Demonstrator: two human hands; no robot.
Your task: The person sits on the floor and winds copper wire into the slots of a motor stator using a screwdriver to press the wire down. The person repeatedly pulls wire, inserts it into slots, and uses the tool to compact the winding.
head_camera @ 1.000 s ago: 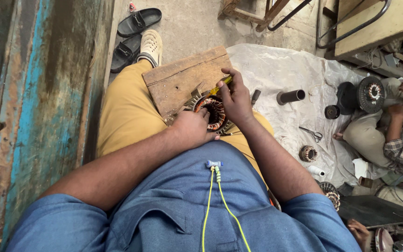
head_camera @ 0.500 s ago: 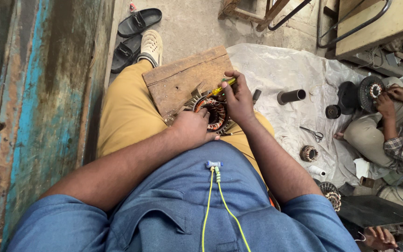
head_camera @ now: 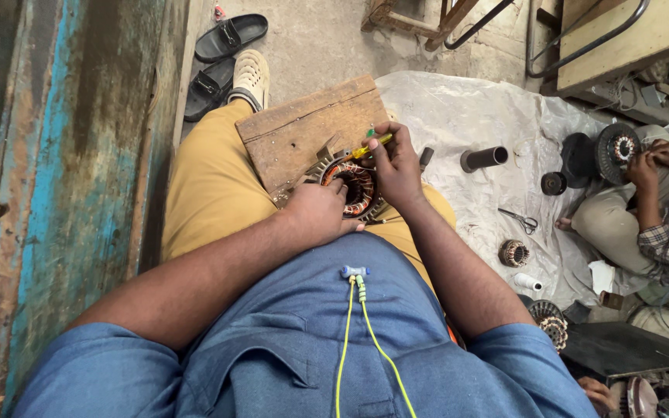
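Head view. A round motor stator [head_camera: 355,188] with copper windings lies on a wooden board [head_camera: 303,135] across the person's lap, between the two hands. The left hand [head_camera: 317,212] rests on the stator's near rim, fingers curled over it and gripping it. The right hand [head_camera: 396,166] covers the stator's right side, fingers closed around a yellow-handled tool [head_camera: 371,145] whose tip points toward the windings. To the right, on a plastic sheet [head_camera: 466,116], lie a dark tube [head_camera: 484,159], scissors [head_camera: 519,220] and a smaller wound coil [head_camera: 514,252]. A co-worker's hands [head_camera: 652,159] hold another round motor part [head_camera: 615,151], well apart.
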